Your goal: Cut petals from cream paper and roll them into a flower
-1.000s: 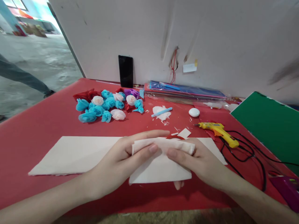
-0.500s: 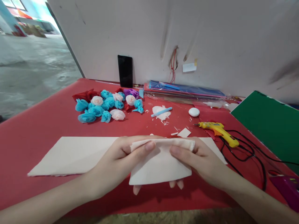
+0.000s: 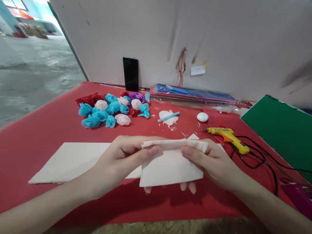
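Between both hands I hold a piece of white crepe-like paper (image 3: 172,167) above the table, its top edge folded over in a narrow strip. My left hand (image 3: 126,159) grips the left end of that fold, thumb in front and fingers behind. My right hand (image 3: 209,159) pinches the right end the same way, with fingertips showing below the sheet's lower edge. Under and behind my hands a long folded white paper strip (image 3: 73,161) lies flat on the red table; its middle is hidden by my hands and the held piece.
Blue, pink, red and purple paper flowers (image 3: 114,107) lie at the back left. A blue stick (image 3: 168,117) rests on white scraps. A white egg-shaped object (image 3: 202,117), a yellow glue gun (image 3: 229,136) with black cord and a green board (image 3: 280,130) are right. A phone (image 3: 131,74) leans against the wall.
Both hands have risen slightly and shifted a little to the right with the paper. My thumbs are farther apart along the fold. Things on the table have not moved.
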`<state>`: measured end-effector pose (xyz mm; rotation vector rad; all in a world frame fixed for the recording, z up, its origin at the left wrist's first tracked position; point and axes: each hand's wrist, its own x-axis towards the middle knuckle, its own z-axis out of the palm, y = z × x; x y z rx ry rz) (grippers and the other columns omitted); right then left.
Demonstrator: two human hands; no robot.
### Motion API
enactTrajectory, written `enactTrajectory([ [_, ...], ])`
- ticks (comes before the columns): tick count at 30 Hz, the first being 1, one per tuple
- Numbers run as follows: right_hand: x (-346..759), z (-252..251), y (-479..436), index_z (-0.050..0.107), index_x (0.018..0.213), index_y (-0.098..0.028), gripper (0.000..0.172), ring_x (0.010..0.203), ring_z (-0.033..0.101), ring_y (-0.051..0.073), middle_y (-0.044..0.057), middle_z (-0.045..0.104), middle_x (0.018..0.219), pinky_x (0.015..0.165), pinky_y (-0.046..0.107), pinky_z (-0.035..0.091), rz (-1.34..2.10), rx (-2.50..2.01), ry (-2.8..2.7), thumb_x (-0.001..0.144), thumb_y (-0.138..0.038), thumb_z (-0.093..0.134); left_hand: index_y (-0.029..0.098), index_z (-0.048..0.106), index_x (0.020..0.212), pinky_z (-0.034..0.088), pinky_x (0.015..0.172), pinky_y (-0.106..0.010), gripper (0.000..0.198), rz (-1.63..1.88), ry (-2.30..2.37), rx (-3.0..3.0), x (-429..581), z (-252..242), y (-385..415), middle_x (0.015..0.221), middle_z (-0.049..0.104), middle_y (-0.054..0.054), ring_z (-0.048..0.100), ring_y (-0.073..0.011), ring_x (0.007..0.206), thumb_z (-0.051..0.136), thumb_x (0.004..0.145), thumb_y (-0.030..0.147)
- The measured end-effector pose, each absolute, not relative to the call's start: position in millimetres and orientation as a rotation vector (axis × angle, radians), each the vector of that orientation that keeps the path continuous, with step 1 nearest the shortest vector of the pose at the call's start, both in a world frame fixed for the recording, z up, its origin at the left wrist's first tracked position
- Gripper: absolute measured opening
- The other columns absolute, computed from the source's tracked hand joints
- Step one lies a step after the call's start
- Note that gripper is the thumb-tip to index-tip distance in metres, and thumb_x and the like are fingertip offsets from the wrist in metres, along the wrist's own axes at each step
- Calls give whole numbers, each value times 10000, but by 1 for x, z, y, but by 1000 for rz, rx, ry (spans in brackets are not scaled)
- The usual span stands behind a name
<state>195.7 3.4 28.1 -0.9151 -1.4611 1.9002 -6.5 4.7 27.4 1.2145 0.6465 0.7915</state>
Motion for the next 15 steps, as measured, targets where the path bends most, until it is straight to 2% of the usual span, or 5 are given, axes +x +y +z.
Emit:
enactTrajectory([
  [8,199,21,7,549,1174,-87,337,449,626,106,62,687,593,471,166,511,1985,-756,-1317,884,-247,486,207,671,1042,458,428,-121,258,818,676,1252,-12,30,5,552,685,42,615,-82,449,503,848,182],
  [12,196,21,5,540,1105,-175,264,512,666,144,18,684,624,430,179,518,2004,-736,-1191,852,-247,513,243,664,1044,450,426,-99,268,831,635,1245,-13,30,5,568,690,62,620,-62,453,474,867,179],
  [15,195,22,1,535,1010,-223,164,520,677,148,-7,689,655,414,168,510,2006,-724,-1164,852,-241,497,259,656,1061,478,436,-122,271,820,616,1241,-13,32,6,600,707,53,630,-80,450,495,857,182],
])
